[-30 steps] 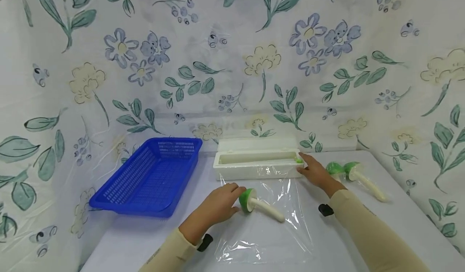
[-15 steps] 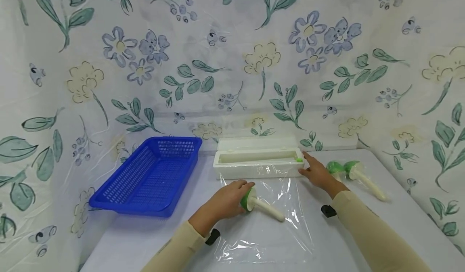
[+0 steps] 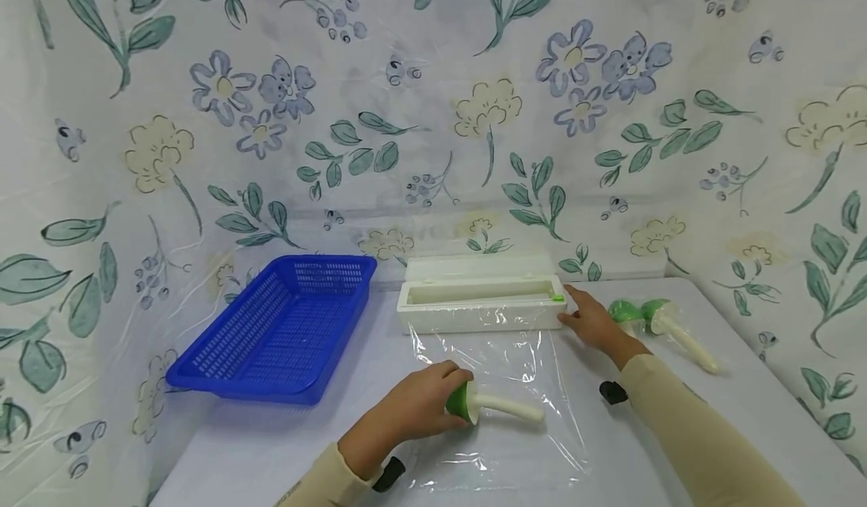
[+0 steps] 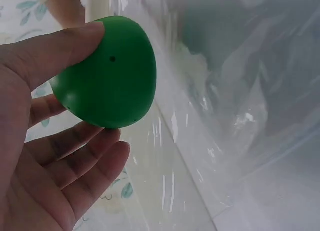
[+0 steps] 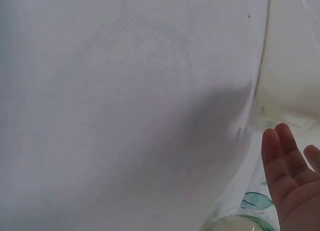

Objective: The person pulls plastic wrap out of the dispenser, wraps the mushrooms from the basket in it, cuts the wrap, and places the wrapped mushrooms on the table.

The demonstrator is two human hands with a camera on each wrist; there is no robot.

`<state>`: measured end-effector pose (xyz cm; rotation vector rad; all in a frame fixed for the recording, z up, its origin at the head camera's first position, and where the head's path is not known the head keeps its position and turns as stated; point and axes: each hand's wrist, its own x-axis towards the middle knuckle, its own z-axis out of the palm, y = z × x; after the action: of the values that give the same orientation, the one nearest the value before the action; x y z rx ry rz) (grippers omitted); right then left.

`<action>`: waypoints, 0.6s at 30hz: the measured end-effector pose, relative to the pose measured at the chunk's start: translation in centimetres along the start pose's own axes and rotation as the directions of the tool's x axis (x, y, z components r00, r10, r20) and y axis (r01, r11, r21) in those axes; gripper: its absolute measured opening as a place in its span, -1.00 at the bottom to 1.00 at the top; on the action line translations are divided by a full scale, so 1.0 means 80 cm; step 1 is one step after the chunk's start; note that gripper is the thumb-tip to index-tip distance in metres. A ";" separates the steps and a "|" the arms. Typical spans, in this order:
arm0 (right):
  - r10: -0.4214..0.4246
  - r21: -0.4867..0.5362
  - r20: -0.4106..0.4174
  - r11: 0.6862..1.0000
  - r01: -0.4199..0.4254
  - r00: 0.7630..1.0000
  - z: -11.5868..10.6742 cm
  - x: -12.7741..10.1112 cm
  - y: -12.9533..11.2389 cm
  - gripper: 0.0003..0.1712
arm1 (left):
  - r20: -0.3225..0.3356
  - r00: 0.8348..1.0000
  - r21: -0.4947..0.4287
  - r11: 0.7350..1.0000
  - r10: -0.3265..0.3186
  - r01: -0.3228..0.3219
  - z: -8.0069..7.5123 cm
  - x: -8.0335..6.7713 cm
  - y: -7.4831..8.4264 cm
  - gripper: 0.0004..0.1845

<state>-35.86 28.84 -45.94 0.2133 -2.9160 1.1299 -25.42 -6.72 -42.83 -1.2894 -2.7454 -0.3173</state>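
Observation:
A toy mushroom with a green cap and a pale stem (image 3: 509, 408) lies over a sheet of clear plastic film (image 3: 497, 454). My left hand (image 3: 423, 409) grips it by the cap, and the stem points right. In the left wrist view, thumb and fingertips pinch the smooth green cap (image 4: 112, 76). The film comes out of a white cling film box (image 3: 482, 317) whose lid stands up at the back. At the box's right end is my right hand (image 3: 596, 326); its fingers look fairly straight in the right wrist view, near or against the box's end.
A blue plastic basket (image 3: 271, 341) stands on the left of the white table (image 3: 250, 447). On the right lie two more green-capped mushrooms (image 3: 684, 341), seemingly wrapped in film. A flowered sheet (image 3: 433, 116) hangs behind the table. A small green piece (image 3: 558, 298) sits on the box's right edge.
My left hand has taken hold of the mushroom's cap and brought it slightly nearer to me, and the stem now lies more level. The right hand has stayed by the box.

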 end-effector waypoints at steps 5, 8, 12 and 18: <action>0.030 0.013 -0.006 0.999 -0.030 1.000 0.003 0.004 -0.005 -0.24 | 0.015 1.000 0.030 0.999 -0.022 0.021 0.004 -0.009 0.000 -0.33; 0.034 0.006 -0.004 0.999 -0.034 0.999 0.006 0.006 -0.008 -0.23 | 0.020 0.999 0.038 0.999 -0.037 0.037 0.006 -0.012 -0.003 -0.32; 0.025 -0.005 -0.012 1.000 -0.025 1.000 0.010 0.007 -0.009 -0.23 | 0.016 0.999 0.046 0.998 -0.039 0.038 0.008 -0.014 -0.007 -0.27; 0.009 -0.026 -0.004 1.000 -0.009 1.000 0.011 0.006 -0.010 -0.21 | 0.016 0.999 0.051 0.998 -0.029 0.028 0.005 -0.014 -0.009 -0.21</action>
<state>-36.17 27.61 -45.98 0.1970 -2.9292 1.0920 -25.26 -7.97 -43.53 -1.2478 -2.7687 -0.2383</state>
